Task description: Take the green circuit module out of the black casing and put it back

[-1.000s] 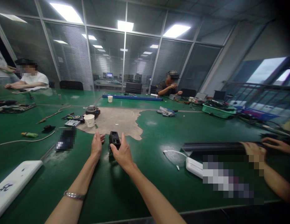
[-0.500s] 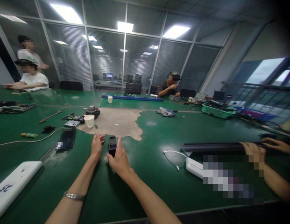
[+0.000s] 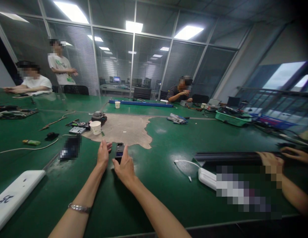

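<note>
A small black box-shaped device with buttons and a dark bluish screen stands on the green table in front of me. My right hand is around its near end, the thumb at the lower left and the index finger along its right side. To the left of the device is my left hand, a small gap apart from it. Its fingers are stretched out and it holds nothing. The palm side of my right hand and the device's lower part are hidden.
A paper cup stands beside electronic parts on a bare brown patch. A white power bank lies left. At right, another person's hands touch a black bar. A green basket sits farther back.
My hands and the device stay nearly in place. In the background at the left, the standing person has moved to the right.
</note>
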Demonstrator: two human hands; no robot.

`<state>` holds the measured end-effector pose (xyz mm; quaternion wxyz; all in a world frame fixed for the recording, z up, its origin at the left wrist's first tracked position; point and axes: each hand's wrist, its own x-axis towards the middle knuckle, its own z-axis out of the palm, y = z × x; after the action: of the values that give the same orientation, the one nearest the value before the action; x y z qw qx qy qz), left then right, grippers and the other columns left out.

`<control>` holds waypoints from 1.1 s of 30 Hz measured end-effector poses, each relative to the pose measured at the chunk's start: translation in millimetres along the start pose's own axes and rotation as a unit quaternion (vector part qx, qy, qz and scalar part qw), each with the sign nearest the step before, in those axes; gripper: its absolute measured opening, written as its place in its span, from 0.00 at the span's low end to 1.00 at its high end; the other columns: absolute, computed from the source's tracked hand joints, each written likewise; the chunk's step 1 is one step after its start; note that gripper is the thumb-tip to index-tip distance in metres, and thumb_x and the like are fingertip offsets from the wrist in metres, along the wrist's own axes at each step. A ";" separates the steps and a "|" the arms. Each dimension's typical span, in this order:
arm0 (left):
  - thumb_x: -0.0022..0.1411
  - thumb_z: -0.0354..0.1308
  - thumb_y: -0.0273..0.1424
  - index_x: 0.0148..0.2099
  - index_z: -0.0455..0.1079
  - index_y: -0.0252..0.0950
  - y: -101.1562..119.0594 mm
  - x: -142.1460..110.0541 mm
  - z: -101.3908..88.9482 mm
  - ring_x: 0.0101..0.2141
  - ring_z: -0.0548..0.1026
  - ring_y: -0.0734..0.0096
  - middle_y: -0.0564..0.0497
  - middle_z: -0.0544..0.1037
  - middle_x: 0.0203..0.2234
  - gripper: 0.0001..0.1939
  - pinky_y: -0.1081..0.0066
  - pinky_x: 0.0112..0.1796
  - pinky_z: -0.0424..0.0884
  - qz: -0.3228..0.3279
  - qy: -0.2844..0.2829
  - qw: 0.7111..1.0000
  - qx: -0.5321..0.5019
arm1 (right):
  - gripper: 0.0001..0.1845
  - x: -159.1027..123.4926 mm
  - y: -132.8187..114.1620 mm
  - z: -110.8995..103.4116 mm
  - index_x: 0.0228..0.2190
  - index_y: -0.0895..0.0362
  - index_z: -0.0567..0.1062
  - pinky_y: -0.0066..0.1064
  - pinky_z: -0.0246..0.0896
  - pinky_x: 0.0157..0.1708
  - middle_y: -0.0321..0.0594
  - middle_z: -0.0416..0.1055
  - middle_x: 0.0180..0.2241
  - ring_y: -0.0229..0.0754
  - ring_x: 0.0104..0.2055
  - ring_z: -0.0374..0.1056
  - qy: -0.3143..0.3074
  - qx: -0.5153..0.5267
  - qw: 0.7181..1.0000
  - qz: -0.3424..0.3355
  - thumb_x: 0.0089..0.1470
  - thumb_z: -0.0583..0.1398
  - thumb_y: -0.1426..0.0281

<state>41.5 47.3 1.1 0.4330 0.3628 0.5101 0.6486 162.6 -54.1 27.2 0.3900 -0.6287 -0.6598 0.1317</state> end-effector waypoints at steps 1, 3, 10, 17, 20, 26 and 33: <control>0.75 0.45 0.47 0.50 0.71 0.36 -0.1 0.1 0.0 0.43 0.82 0.61 0.41 0.83 0.42 0.22 0.63 0.45 0.77 0.000 0.000 1.000 0.001 | 0.49 -0.6 -0.9 -0.3 0.69 0.70 0.47 0.43 0.69 0.50 0.62 0.74 0.51 0.59 0.52 0.74 -0.001 -0.006 1.000 0.006 0.57 0.63 0.64; 0.75 0.45 0.47 0.50 0.71 0.36 -0.1 0.1 -0.2 0.43 0.82 0.61 0.41 0.83 0.42 0.22 0.63 0.45 0.77 0.000 -0.001 1.000 0.002 | 0.48 -1.3 -4.3 -2.2 0.69 0.71 0.47 0.44 0.69 0.50 0.63 0.74 0.51 0.59 0.50 0.75 -0.004 -0.013 1.000 0.016 0.57 0.62 0.65; 0.75 0.44 0.46 0.50 0.71 0.36 1.8 -0.8 -0.5 0.42 0.83 0.62 0.41 0.83 0.42 0.22 0.65 0.43 0.77 -0.002 -0.010 1.000 0.007 | 0.49 12.7 -20.0 -30.6 0.70 0.69 0.44 0.42 0.68 0.52 0.60 0.73 0.54 0.56 0.54 0.73 0.054 0.059 0.997 -0.007 0.58 0.61 0.65; 0.76 0.44 0.46 0.48 0.71 0.35 2.3 -1.1 1.7 0.42 0.82 0.63 0.42 0.82 0.42 0.21 0.65 0.43 0.77 -0.005 -0.006 1.000 0.011 | 0.48 24.0 37.3 -70.3 0.69 0.69 0.47 0.46 0.64 0.59 0.62 0.67 0.60 0.57 0.62 0.67 0.113 0.079 0.990 -0.018 0.57 0.61 0.63; 0.75 0.45 0.46 0.47 0.71 0.35 1.9 -0.9 2.5 0.42 0.82 0.62 0.42 0.82 0.42 0.22 0.64 0.44 0.76 -0.005 -0.004 1.000 0.012 | 0.47 16.1 67.9 -74.0 0.69 0.66 0.48 0.47 0.65 0.58 0.59 0.69 0.59 0.57 0.60 0.69 0.106 0.058 0.992 0.022 0.57 0.61 0.63; 0.75 0.45 0.48 0.49 0.70 0.35 2.0 -2.1 2.4 0.43 0.82 0.60 0.40 0.82 0.43 0.23 0.62 0.46 0.76 -0.004 -0.008 1.000 0.018 | 0.48 5.4 89.0 -71.3 0.70 0.66 0.46 0.46 0.65 0.57 0.59 0.71 0.57 0.58 0.59 0.70 0.090 0.038 0.994 0.043 0.57 0.61 0.65; 0.74 0.46 0.49 0.50 0.69 0.36 0.2 0.0 1.4 0.43 0.82 0.60 0.41 0.82 0.43 0.23 0.60 0.47 0.75 -0.007 -0.009 1.000 0.018 | 0.49 1.9 101.8 -71.1 0.70 0.69 0.44 0.44 0.63 0.58 0.60 0.70 0.58 0.56 0.59 0.70 0.090 0.008 0.994 0.066 0.56 0.61 0.66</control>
<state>42.8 47.8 1.6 0.4352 0.3727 0.5205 0.6330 285.1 -57.0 7.2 0.4432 -0.6771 -0.5780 0.1047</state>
